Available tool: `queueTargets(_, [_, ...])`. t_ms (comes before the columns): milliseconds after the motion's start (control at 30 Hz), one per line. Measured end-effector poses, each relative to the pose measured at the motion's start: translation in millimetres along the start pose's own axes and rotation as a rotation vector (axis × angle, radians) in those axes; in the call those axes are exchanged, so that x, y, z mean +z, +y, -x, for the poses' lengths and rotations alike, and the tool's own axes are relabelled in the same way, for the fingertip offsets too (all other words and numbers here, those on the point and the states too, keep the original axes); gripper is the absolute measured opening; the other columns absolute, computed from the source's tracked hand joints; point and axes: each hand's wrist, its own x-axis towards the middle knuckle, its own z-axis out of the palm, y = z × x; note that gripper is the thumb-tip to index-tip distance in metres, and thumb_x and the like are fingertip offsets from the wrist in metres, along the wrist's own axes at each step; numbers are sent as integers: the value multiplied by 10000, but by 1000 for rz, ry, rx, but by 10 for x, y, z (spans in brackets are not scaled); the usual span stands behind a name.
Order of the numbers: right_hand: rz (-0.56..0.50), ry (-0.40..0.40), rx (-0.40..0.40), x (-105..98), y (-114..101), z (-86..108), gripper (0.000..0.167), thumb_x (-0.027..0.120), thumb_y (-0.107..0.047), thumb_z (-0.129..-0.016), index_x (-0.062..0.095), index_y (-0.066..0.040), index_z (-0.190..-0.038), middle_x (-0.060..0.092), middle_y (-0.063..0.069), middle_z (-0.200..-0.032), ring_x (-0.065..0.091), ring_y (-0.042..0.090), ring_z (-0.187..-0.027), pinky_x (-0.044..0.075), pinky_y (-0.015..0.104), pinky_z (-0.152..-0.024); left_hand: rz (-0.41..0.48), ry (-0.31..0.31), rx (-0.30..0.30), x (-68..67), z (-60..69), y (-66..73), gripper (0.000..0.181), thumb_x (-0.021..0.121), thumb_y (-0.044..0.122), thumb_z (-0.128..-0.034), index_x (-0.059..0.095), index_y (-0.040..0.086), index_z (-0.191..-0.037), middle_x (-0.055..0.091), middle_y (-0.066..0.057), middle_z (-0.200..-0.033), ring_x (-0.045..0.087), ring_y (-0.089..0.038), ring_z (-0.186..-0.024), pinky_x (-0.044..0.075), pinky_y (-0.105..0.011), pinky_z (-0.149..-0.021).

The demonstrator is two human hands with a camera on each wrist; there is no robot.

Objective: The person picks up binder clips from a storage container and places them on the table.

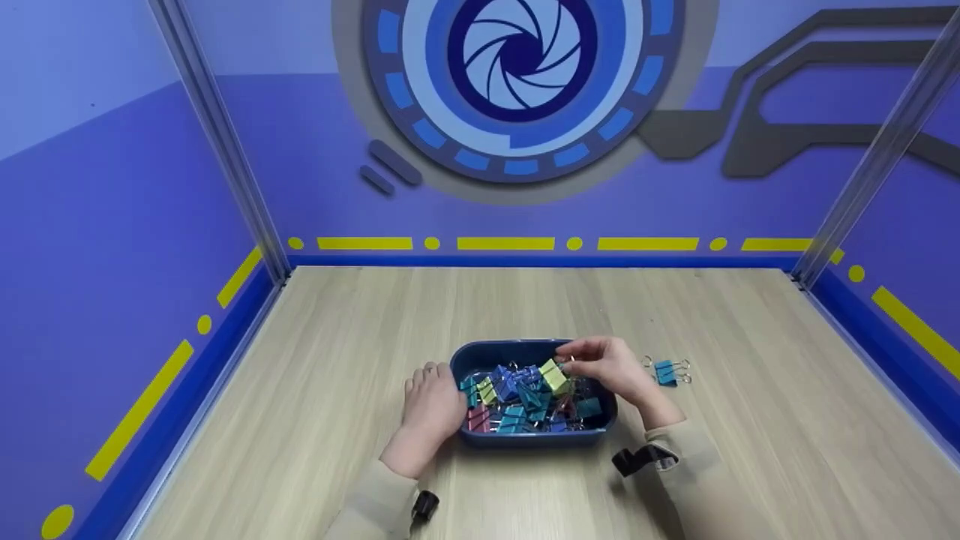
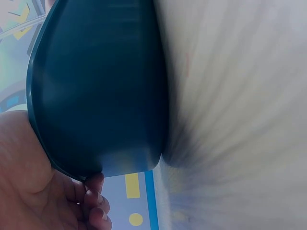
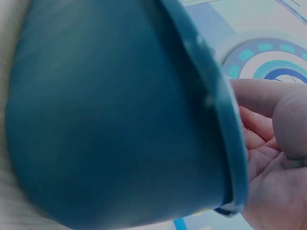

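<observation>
A dark blue plastic box, filled with binder clips in several colours, stands before me on the table. My left hand holds the box's left end, its fingers curled at the rim in the left wrist view. Over the right part of the box, my right hand pinches a yellow binder clip by its wire handle. Teal clips, blue clips and a red clip lie jumbled below. In the right wrist view the box wall hides the fingertips and the clip.
A single teal binder clip lies on the wooden table to the right of the box, beside my right wrist. Blue printed panels enclose the table at the back and sides. A black wrist camera mount hangs at my right sleeve.
</observation>
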Motion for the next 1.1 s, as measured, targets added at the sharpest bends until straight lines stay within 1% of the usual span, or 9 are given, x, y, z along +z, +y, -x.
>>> queueTargets(167, [-76,24,-7,-104,-7,10,377,760,-84,-891,679,99,-1211,778,129,-1099,720,30,-935,553,192,-831,-11,5,4,8,-3,-6,320,665,182,-897,599,-57,-1098,604,-210,-1080,556,-378,-1033,421,-488,-877])
queueTargets(200, [-90,32,-8,-129,-10,15,384,762,-83,-891,674,104,-1214,783,109,-1089,722,32,-941,546,180,-783,-10,7,3,10,-4,-7,318,665,181,-896,598,-57,-1096,603,-209,-1075,556,-375,-1028,421,-488,-874])
queueTargets(367, [-137,86,-23,-260,-39,54,362,745,-31,-891,666,126,-1208,796,-1,-1027,728,39,-936,538,181,-771,-3,5,-3,15,-15,-6,320,665,180,-892,596,-56,-1096,597,-201,-1066,553,-366,-1018,416,-486,-870])
queueTargets(400, [-151,96,-27,-286,-46,65,360,739,-20,-893,661,133,-1209,795,-21,-1019,730,40,-932,544,187,-778,-1,3,-4,16,-15,-6,323,666,182,-892,595,-56,-1097,596,-201,-1068,553,-365,-1019,415,-487,-871])
queueTargets(433, [-157,106,-34,-313,-49,74,355,729,-7,-896,657,141,-1210,793,-40,-1014,730,42,-931,552,198,-836,0,2,-5,17,-16,-6,325,667,183,-891,594,-56,-1099,596,-201,-1071,553,-364,-1022,415,-487,-873])
queueTargets(500, [-172,128,-45,-373,-49,89,352,712,16,-902,642,159,-1216,786,-77,-998,730,44,-928,560,209,-856,0,0,-7,13,-11,-6,325,666,185,-892,595,-56,-1099,597,-200,-1071,554,-367,-1025,416,-487,-875])
queueTargets(733, [-228,238,-53,-651,20,152,362,681,60,-912,597,211,-1231,774,-120,-927,727,33,-898,567,211,-865,-3,17,4,25,-10,-8,308,664,173,-876,597,-55,-1070,594,-198,-1045,557,-372,-1004,419,-489,-865])
queueTargets(867, [-236,291,-36,-839,74,223,339,671,52,-926,617,182,-1235,775,-132,-931,718,1,-902,551,183,-875,-4,19,7,19,-5,-6,325,674,181,-878,599,-61,-1082,596,-202,-1050,560,-377,-1012,422,-493,-869])
queueTargets(1100, [-198,397,12,-1149,229,370,421,696,-4,-934,580,173,-1299,765,-169,-940,687,-63,-904,529,131,-862,8,15,9,6,1,-5,334,677,176,-885,602,-63,-1106,604,-202,-1065,562,-372,-1017,422,-490,-868])
